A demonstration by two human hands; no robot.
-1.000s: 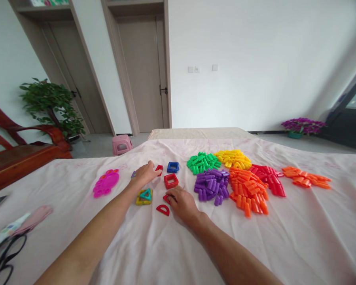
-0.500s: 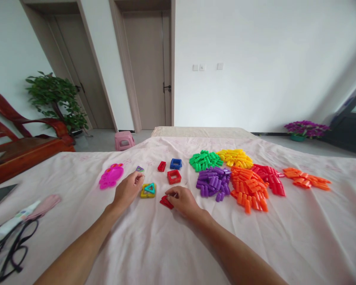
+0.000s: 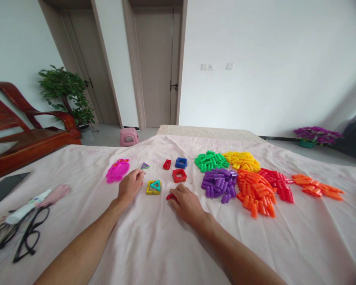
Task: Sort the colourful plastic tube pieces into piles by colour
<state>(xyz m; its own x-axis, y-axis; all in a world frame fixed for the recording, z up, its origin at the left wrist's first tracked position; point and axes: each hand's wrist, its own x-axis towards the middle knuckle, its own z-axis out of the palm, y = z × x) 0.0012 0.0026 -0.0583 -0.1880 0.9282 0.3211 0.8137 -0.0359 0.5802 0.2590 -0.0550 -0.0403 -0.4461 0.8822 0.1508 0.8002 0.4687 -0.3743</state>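
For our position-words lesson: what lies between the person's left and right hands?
The head view shows a yellow square, with a teal triangle on top, between the left hand and the right hand, which touches a red piece.

A pale, wrinkled cloth [image 3: 142,237] covers the tabletop, bearing coloured frames and heaps
Toward the left edge lie a dark flat slab [image 3: 7,188], a white tube [image 3: 26,209], a soft pink item [image 3: 53,195] and black-framed glasses [image 3: 32,239], the glasses closest to the near edge. Further in lie a magenta tray [image 3: 120,170] and a purple-and-green triangle [image 3: 145,166]. Around the middle sit a yellow square frame [image 3: 153,192], a narrow red frame [image 3: 165,166], a blue square frame [image 3: 181,166], a red square frame [image 3: 180,180] and a partly hidden red piece [image 3: 170,196]. On the right side, a green heap [image 3: 212,161] and a yellow heap [image 3: 242,161] lie toward the far edge, a purple heap [image 3: 219,185], an orange heap [image 3: 255,192] and a red heap [image 3: 277,184] nearer, a smaller orange heap [image 3: 316,187] closest to the right edge
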